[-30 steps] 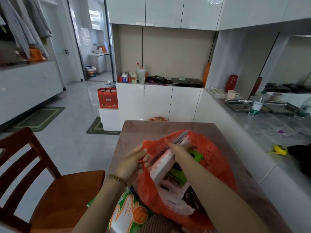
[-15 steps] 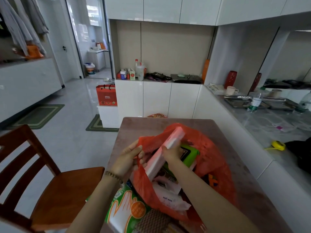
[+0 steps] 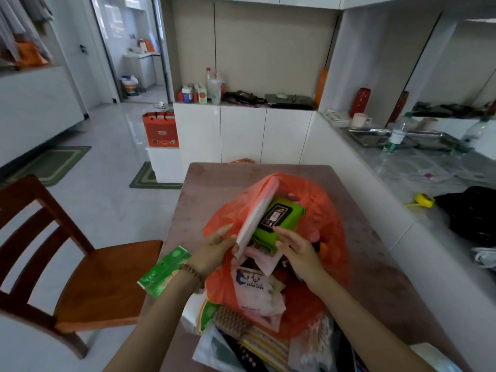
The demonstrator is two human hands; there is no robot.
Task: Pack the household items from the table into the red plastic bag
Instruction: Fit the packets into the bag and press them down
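Observation:
The red plastic bag [image 3: 324,210] lies open on the brown table [image 3: 204,189]. Inside it a flat white and pink pack [image 3: 257,213] stands on edge along the bag's left wall, beside a green wipes pack [image 3: 279,221] and a white baby-wipes pack [image 3: 255,288]. My left hand [image 3: 214,253] grips the bag's left rim together with the near end of the white pack. My right hand [image 3: 298,251] hovers over the bag's mouth with fingers relaxed, holding nothing. A green packet [image 3: 163,272] lies under my left forearm at the table's left edge.
Several packets and a brown woven item [image 3: 230,320] are piled at the table's near edge. A wooden chair [image 3: 80,267] stands to the left. A grey counter [image 3: 418,178] with a yellow tape measure [image 3: 424,200] and a black bag runs along the right.
The white and pink pack has gone deeper into the bag, against its left wall. My right hand has let go of it and drawn back; my left hand holds the pack's end.

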